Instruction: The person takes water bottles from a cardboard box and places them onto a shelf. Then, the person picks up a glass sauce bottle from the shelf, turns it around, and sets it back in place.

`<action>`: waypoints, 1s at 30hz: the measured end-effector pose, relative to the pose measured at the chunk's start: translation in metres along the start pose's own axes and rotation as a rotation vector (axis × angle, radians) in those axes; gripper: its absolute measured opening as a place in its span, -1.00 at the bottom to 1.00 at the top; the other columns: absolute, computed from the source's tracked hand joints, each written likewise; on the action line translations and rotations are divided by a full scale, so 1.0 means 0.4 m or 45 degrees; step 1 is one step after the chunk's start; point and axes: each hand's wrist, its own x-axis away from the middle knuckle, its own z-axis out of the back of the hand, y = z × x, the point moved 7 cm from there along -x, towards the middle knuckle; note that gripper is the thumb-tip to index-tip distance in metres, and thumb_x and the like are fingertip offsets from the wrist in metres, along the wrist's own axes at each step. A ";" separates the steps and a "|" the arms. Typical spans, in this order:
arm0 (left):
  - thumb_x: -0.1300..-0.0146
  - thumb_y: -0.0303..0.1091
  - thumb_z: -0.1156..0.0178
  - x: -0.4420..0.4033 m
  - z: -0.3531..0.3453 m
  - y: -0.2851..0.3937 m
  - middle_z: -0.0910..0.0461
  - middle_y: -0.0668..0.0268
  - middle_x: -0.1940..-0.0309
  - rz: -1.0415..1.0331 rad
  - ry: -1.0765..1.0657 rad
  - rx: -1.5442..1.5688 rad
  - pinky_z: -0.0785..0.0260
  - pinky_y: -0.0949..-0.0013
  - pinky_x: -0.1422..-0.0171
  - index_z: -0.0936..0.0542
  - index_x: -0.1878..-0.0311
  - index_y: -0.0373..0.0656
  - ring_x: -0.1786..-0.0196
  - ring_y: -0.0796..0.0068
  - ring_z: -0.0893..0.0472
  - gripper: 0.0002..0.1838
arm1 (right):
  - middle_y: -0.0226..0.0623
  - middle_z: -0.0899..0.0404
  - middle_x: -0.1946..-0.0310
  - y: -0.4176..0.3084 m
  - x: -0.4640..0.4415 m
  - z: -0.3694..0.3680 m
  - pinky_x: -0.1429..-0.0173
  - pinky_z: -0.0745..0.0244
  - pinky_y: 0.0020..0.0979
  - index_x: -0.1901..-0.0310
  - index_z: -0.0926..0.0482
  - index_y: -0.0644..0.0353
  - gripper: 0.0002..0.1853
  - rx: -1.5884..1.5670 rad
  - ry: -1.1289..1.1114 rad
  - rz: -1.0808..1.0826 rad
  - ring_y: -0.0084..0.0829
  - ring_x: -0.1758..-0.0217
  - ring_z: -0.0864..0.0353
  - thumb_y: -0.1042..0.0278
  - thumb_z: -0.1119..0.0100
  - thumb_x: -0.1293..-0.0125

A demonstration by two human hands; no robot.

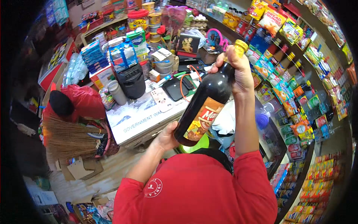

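A large dark glass bottle with a yellow cap and a brown, red and yellow label is held tilted in front of my chest. My right hand wraps round its neck just under the cap. My left hand grips the bottle near its base; part of the fingers is hidden behind the glass. Behind the bottle is a white-topped table with printed lettering. On it lie a black pouch-like case and an orange cable.
A black speaker-like box and a grey tumbler stand on the table's left part. A straw broom and a red plastic bag are left of it. Shelves with packets and bottles curve along the right.
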 end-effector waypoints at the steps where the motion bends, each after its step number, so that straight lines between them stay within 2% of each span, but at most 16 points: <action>1: 0.01 0.31 -0.32 0.003 0.018 0.040 -0.28 0.09 -0.38 -0.106 0.097 -0.284 -0.14 0.13 -0.48 -0.12 -0.47 -0.26 -0.42 0.22 -0.31 0.14 | -0.25 -0.55 0.55 0.010 -0.010 -0.012 0.37 -0.63 -0.27 0.31 -0.41 0.16 -0.65 0.094 0.022 -0.072 -0.33 0.52 -0.65 0.12 -0.38 -0.21; 2: 0.11 0.30 -0.39 0.001 0.015 0.078 -0.20 0.14 -0.43 -0.145 0.111 -0.479 0.02 0.31 -0.54 -0.06 -0.49 -0.29 -0.46 0.33 -0.23 0.24 | -0.24 -0.55 0.56 0.026 -0.023 -0.018 0.38 -0.63 -0.28 0.30 -0.43 0.17 -0.62 0.169 0.024 -0.068 -0.33 0.53 -0.64 0.05 -0.35 -0.22; 3: 0.21 0.20 -0.51 -0.004 -0.005 0.114 -0.17 0.14 -0.43 -0.293 0.105 -0.541 0.03 0.29 -0.54 0.01 -0.50 -0.29 -0.47 0.31 -0.20 0.33 | -0.24 -0.55 0.57 0.044 -0.036 -0.023 0.39 -0.62 -0.30 0.30 -0.44 0.17 -0.59 0.246 0.028 -0.064 -0.33 0.54 -0.64 -0.03 -0.32 -0.24; 5: 0.33 -0.02 -0.63 -0.011 -0.014 0.133 -0.17 0.15 -0.43 -0.434 0.033 -0.600 0.01 0.28 -0.53 0.05 -0.50 -0.30 -0.46 0.32 -0.21 0.39 | -0.28 -0.55 0.57 0.094 -0.064 -0.033 0.43 -0.59 -0.34 0.30 -0.42 0.12 -0.62 0.207 -0.023 -0.125 -0.35 0.56 -0.63 0.04 -0.38 -0.20; 6: 0.39 -0.19 -0.67 -0.016 0.024 0.124 -0.17 0.16 -0.42 -0.414 0.130 -0.656 -0.01 0.28 -0.53 0.06 -0.50 -0.30 -0.46 0.34 -0.21 0.41 | -0.28 -0.55 0.57 0.118 -0.073 -0.033 0.44 -0.59 -0.34 0.29 -0.41 0.12 -0.63 0.214 -0.003 -0.180 -0.35 0.56 -0.63 0.07 -0.39 -0.20; 7: 0.37 -0.28 -0.65 -0.021 0.032 0.125 -0.26 0.18 -0.37 -0.420 0.195 -0.721 -0.08 0.28 -0.49 -0.01 -0.48 -0.30 -0.40 0.36 -0.29 0.32 | -0.28 -0.55 0.57 0.142 -0.082 -0.030 0.45 -0.60 -0.34 0.29 -0.40 0.11 -0.63 0.220 0.018 -0.236 -0.35 0.57 -0.63 0.10 -0.40 -0.19; 9: 0.31 -0.33 -0.60 -0.023 0.031 0.113 -0.38 0.19 -0.27 -0.369 0.271 -0.695 -0.20 0.27 -0.43 -0.11 -0.43 -0.29 -0.30 0.37 -0.41 0.18 | -0.26 -0.54 0.57 0.206 -0.111 -0.006 0.48 -0.61 -0.31 0.24 -0.37 0.11 -0.61 0.216 0.030 -0.400 -0.36 0.57 -0.63 0.13 -0.41 -0.18; 11: 0.28 -0.35 -0.56 -0.028 0.033 0.091 -0.44 0.18 -0.21 -0.342 0.238 -0.496 -0.26 0.26 -0.39 -0.17 -0.39 -0.29 -0.25 0.36 -0.47 0.10 | -0.24 -0.57 0.55 0.253 -0.116 0.007 0.49 -0.55 -0.35 0.30 -0.47 0.20 -0.67 0.135 0.132 -0.521 -0.37 0.60 -0.60 0.19 -0.42 -0.16; 14: 0.28 -0.28 -0.52 -0.025 0.027 0.067 -0.50 0.14 -0.15 -0.312 0.288 -0.319 -0.35 0.24 -0.33 -0.24 -0.34 -0.30 -0.19 0.31 -0.53 0.03 | -0.24 -0.58 0.52 0.302 -0.125 0.019 0.41 -0.56 -0.35 0.30 -0.47 0.19 -0.69 0.106 -0.023 -0.635 -0.36 0.54 -0.62 0.23 -0.42 -0.15; 16: 0.30 -0.17 -0.51 -0.023 0.023 0.060 -0.53 0.11 -0.09 -0.309 0.328 -0.304 -0.39 0.23 -0.30 -0.28 -0.31 -0.31 -0.15 0.28 -0.56 0.02 | -0.22 -0.60 0.48 0.315 -0.127 0.029 0.35 -0.61 -0.32 0.21 -0.46 0.18 -0.70 0.093 -0.126 -0.613 -0.33 0.48 -0.66 0.26 -0.39 -0.18; 18: 0.29 -0.18 -0.50 -0.023 0.010 0.057 -0.53 0.11 -0.10 -0.298 0.324 -0.280 -0.39 0.22 -0.30 -0.28 -0.31 -0.32 -0.15 0.28 -0.56 0.02 | -0.21 -0.61 0.44 0.324 -0.130 0.046 0.28 -0.64 -0.30 0.17 -0.45 0.17 -0.71 0.148 -0.186 -0.594 -0.30 0.42 -0.69 0.31 -0.36 -0.20; 24: 0.22 -0.16 -0.50 -0.026 -0.033 0.043 -0.47 0.09 -0.16 -0.324 0.313 -0.220 -0.38 0.18 -0.33 -0.19 -0.36 -0.31 -0.17 0.23 -0.55 0.05 | -0.20 -0.61 0.45 0.313 -0.112 0.043 0.30 -0.68 -0.29 0.19 -0.44 0.21 -0.69 0.038 -0.199 -0.669 -0.24 0.39 -0.72 0.25 -0.35 -0.22; 30: 0.20 -0.15 -0.49 -0.023 -0.041 0.030 -0.48 0.09 -0.11 -0.325 0.281 -0.201 -0.51 0.09 -0.19 -0.19 -0.35 -0.30 -0.13 0.17 -0.57 0.03 | -0.16 -0.63 0.42 0.293 -0.101 0.037 0.29 -0.69 -0.28 0.17 -0.44 0.25 -0.70 -0.005 -0.212 -0.642 -0.22 0.38 -0.73 0.25 -0.32 -0.26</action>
